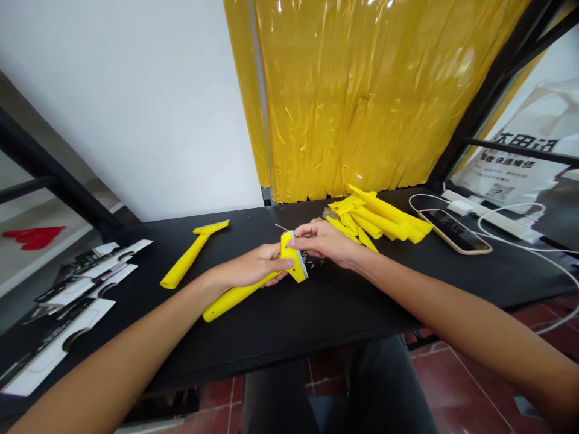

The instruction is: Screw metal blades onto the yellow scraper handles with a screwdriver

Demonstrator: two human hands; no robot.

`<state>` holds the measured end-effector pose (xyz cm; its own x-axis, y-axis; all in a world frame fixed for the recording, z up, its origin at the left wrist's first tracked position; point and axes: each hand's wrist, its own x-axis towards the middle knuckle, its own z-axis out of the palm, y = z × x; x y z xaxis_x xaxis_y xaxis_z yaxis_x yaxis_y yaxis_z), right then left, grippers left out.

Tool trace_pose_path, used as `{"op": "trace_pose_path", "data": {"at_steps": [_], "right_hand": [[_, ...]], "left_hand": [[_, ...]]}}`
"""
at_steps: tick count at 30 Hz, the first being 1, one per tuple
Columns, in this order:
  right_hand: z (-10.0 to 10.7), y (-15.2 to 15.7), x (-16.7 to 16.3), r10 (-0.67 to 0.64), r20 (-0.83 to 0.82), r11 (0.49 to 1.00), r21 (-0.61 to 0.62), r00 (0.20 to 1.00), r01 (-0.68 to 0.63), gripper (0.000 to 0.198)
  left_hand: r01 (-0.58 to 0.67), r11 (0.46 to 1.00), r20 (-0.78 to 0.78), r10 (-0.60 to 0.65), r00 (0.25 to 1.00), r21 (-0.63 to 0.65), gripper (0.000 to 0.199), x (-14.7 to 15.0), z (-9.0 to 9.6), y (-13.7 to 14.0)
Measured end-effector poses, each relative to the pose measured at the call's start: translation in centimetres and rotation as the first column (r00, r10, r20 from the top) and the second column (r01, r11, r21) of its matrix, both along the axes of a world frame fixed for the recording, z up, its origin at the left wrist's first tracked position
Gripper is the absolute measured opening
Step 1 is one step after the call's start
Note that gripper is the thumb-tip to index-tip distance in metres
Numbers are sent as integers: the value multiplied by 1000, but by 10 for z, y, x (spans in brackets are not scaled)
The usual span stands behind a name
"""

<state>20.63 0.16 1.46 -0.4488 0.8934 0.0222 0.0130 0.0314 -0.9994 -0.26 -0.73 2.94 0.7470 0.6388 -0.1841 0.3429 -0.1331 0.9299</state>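
Observation:
My left hand is wrapped round the neck of a yellow scraper, its thumb on the head. The scraper's handle points towards the lower left, and a metal blade edge shows along the right side of its head. My right hand is closed at the upper part of the head, pinching a thin metal rod that sticks out to the left. Its full shape is hidden by the fingers. Small loose screws lie on the black table beside the blade.
Another yellow scraper lies to the left. A pile of yellow scraper parts is at the back right, near a phone, a white cable and a power strip. White printed cards lie far left. Yellow plastic strips hang behind.

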Motion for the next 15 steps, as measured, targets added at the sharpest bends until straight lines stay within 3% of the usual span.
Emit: {"op": "trace_pose_path", "data": {"at_steps": [5, 8, 10, 12, 13, 15], "right_hand": [[-4, 3, -3, -122, -18, 990, -70, 992, 120, 30], [-6, 6, -1, -154, -40, 983, -109, 987, 149, 30], [-7, 9, 0, -162, -55, 979, -135, 985, 153, 30], [-7, 10, 2, -174, -78, 974, -164, 982, 159, 30], [-7, 11, 3, -177, -91, 972, -175, 980, 159, 30], [-8, 13, 5, -170, -115, 972, -186, 979, 147, 30]], "left_hand": [[-131, 989, -93, 137, 986, 74, 28, -3, 3, 2], [-230, 914, -54, 263, 963, 335, 27, -3, 1, -2], [-220, 762, -60, 320, 945, 609, 40, -2, -2, -6], [-91, 567, -125, 331, 935, 819, 55, -1, -5, -10], [-11, 482, -170, 330, 929, 876, 59, -1, -7, -11], [120, 366, -250, 333, 909, 923, 62, -1, -10, -11]]}}
